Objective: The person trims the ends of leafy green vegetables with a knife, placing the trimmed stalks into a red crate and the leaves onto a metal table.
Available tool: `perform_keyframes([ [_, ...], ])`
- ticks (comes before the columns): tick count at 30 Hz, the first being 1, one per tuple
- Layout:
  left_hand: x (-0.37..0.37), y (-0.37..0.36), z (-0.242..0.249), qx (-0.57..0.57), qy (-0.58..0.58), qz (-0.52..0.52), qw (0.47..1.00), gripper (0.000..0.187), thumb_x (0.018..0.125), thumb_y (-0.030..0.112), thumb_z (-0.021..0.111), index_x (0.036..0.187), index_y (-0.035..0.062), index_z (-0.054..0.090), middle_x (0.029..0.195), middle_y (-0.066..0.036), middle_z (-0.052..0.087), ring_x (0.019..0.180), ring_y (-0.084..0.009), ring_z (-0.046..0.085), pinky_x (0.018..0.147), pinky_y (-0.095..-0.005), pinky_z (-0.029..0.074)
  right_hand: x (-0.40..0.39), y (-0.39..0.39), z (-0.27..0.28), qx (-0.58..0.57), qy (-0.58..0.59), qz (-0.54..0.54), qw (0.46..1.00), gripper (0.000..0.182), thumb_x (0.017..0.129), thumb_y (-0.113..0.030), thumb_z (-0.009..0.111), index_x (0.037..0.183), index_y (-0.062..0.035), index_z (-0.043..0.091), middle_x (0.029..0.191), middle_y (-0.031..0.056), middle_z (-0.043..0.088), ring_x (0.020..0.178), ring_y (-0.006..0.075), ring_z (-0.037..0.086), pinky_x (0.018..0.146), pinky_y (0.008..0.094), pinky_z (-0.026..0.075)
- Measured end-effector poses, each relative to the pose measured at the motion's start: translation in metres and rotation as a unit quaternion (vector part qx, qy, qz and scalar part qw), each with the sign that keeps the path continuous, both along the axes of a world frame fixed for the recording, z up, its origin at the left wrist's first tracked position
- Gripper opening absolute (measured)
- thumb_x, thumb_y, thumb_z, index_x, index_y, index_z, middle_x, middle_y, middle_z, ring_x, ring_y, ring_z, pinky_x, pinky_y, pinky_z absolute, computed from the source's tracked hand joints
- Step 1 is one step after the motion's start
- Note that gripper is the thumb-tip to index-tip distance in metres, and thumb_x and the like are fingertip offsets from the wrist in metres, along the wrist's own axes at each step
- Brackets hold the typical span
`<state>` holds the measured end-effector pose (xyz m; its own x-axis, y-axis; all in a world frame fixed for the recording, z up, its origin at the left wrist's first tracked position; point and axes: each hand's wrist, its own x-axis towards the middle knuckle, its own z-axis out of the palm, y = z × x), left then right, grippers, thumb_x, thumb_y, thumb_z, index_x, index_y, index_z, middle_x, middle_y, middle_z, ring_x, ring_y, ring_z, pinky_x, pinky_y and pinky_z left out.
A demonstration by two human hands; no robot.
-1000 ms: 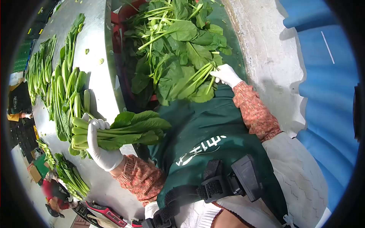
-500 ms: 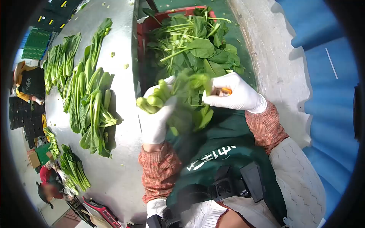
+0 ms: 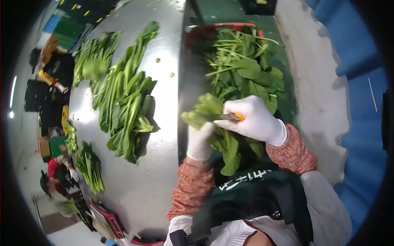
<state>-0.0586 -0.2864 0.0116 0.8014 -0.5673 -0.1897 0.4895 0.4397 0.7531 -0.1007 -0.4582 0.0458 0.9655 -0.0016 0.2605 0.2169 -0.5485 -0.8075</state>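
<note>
My left hand point(image 3: 200, 141), in a white glove, is closed around a bunch of leafy greens point(image 3: 230, 152), its pale stem ends up and leaves hanging down. My gloved right hand point(image 3: 252, 119) grips a small knife point(image 3: 238, 117) with an orange handle, its blade lying against the stems. Beyond both hands stands a red crate point(image 3: 230, 26) heaped with loose leaves point(image 3: 248, 67). A pile of greens point(image 3: 127, 96) lies on the metal table point(image 3: 164, 135) to the left.
More greens point(image 3: 89, 166) lie near the table's far edge. Two co-workers, one in yellow sleeves point(image 3: 48, 45) and one in red point(image 3: 53, 168), are beyond it. A red scale point(image 3: 107, 219) stands at lower left. A blue curtain point(image 3: 361, 53) hangs at right.
The view has shifted, so the table and crate appear farther right. My right hand has come across to the stem ends with the knife blade, which was hidden before. A blurred green piece appears over the table.
</note>
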Motion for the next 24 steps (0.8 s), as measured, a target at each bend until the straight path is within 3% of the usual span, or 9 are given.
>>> perform_keyframes([
  [2, -0.001, 0.001, 0.007, 0.012, -0.004, -0.028, 1.000, 0.041, 0.081, 0.012, 0.073, 0.117, -0.0003, 0.057, 0.109, -0.006, 0.063, 0.098, -0.0158, 0.062, 0.086, -0.0300, 0.050, 0.002, 0.005, 0.000, -0.006, -0.021, -0.033, 0.999, 0.027, 0.079, -0.026, 0.077, 0.071, -0.0058, 0.060, 0.060, 0.0126, 0.057, 0.054, 0.0336, 0.057, 0.050, 0.0375, 0.044],
  [5, 0.008, 0.002, 0.016, 0.093, -0.047, -0.077, 0.992, 0.038, 0.078, 0.010, 0.076, 0.111, 0.0005, 0.061, 0.103, -0.004, 0.065, 0.095, -0.0123, 0.062, 0.082, -0.0275, 0.050, -0.001, 0.013, 0.007, 0.199, 0.094, 0.008, 0.975, 0.024, 0.090, -0.010, 0.066, 0.070, 0.0015, 0.059, 0.057, 0.0058, 0.056, 0.053, 0.0078, 0.056, 0.048, 0.0262, 0.040],
  [7, 0.011, 0.009, 0.016, 0.020, -0.002, -0.088, 0.996, 0.052, 0.076, 0.004, 0.077, 0.123, 0.0009, 0.055, 0.099, -0.004, 0.063, 0.092, -0.0134, 0.062, 0.084, -0.0302, 0.050, -0.003, 0.012, 0.006, 0.263, 0.159, 0.037, 0.951, 0.029, 0.099, -0.018, 0.057, 0.078, 0.0018, 0.060, 0.063, 0.0029, 0.061, 0.053, 0.0069, 0.055, 0.049, 0.0221, 0.041],
  [9, 0.016, 0.014, 0.022, 0.068, -0.074, 0.019, 0.995, 0.049, 0.076, 0.004, 0.077, 0.120, 0.0008, 0.055, 0.096, -0.004, 0.063, 0.088, -0.0123, 0.061, 0.081, -0.0283, 0.049, 0.001, 0.015, 0.002, 0.238, 0.099, 0.038, 0.965, 0.028, 0.101, -0.020, 0.054, 0.086, 0.0019, 0.064, 0.062, 0.0032, 0.059, 0.050, 0.0061, 0.052, 0.047, 0.0203, 0.037],
  [13, 0.038, 0.080, 0.058, -0.020, -0.058, 0.200, 0.978, 0.045, 0.082, 0.007, 0.070, 0.122, 0.0013, 0.051, 0.096, -0.007, 0.060, 0.087, -0.0171, 0.060, 0.081, -0.0303, 0.050, 0.005, 0.009, -0.002, 0.297, 0.069, -0.083, 0.949, 0.025, 0.102, -0.018, 0.050, 0.097, 0.0006, 0.066, 0.060, 0.0020, 0.057, 0.043, 0.0020, 0.038, 0.043, 0.0185, 0.028],
  [15, 0.050, 0.131, 0.068, -0.124, -0.069, 0.342, 0.929, 0.035, 0.084, 0.010, 0.069, 0.114, 0.0003, 0.056, 0.095, -0.009, 0.060, 0.089, -0.0192, 0.060, 0.087, -0.0353, 0.051, 0.010, 0.002, -0.011, 0.294, 0.074, -0.099, 0.948, 0.024, 0.102, -0.018, 0.050, 0.098, 0.0008, 0.065, 0.060, 0.0013, 0.056, 0.042, 0.0012, 0.036, 0.042, 0.0180, 0.027],
  [17, 0.055, 0.200, 0.068, -0.094, -0.119, 0.442, 0.884, 0.036, 0.085, 0.014, 0.069, 0.116, 0.0005, 0.056, 0.099, -0.011, 0.061, 0.094, -0.0205, 0.060, 0.092, -0.0395, 0.051, 0.008, -0.001, -0.022, 0.301, 0.109, -0.125, 0.939, 0.023, 0.102, -0.017, 0.050, 0.097, 0.0008, 0.064, 0.060, 0.0007, 0.056, 0.042, 0.0010, 0.035, 0.042, 0.0180, 0.026],
  [19, 0.043, 0.262, 0.063, -0.092, -0.062, 0.543, 0.832, 0.034, 0.087, 0.017, 0.068, 0.115, 0.0007, 0.058, 0.103, -0.012, 0.063, 0.099, -0.0235, 0.061, 0.096, -0.0423, 0.050, 0.006, 0.000, -0.033, 0.284, 0.137, -0.137, 0.939, 0.023, 0.102, -0.017, 0.050, 0.097, 0.0011, 0.063, 0.060, 0.0004, 0.055, 0.042, 0.0008, 0.034, 0.042, 0.0178, 0.025],
  [24, -0.002, 0.412, -0.002, -0.144, -0.015, 0.626, 0.767, 0.031, 0.088, 0.020, 0.065, 0.111, -0.0001, 0.061, 0.107, -0.013, 0.064, 0.103, -0.0295, 0.060, 0.100, -0.0475, 0.046, -0.004, -0.003, -0.061, 0.262, 0.192, -0.149, 0.934, 0.025, 0.102, -0.019, 0.049, 0.096, 0.0021, 0.062, 0.061, 0.0009, 0.054, 0.042, 0.0013, 0.033, 0.042, 0.0187, 0.025],
])
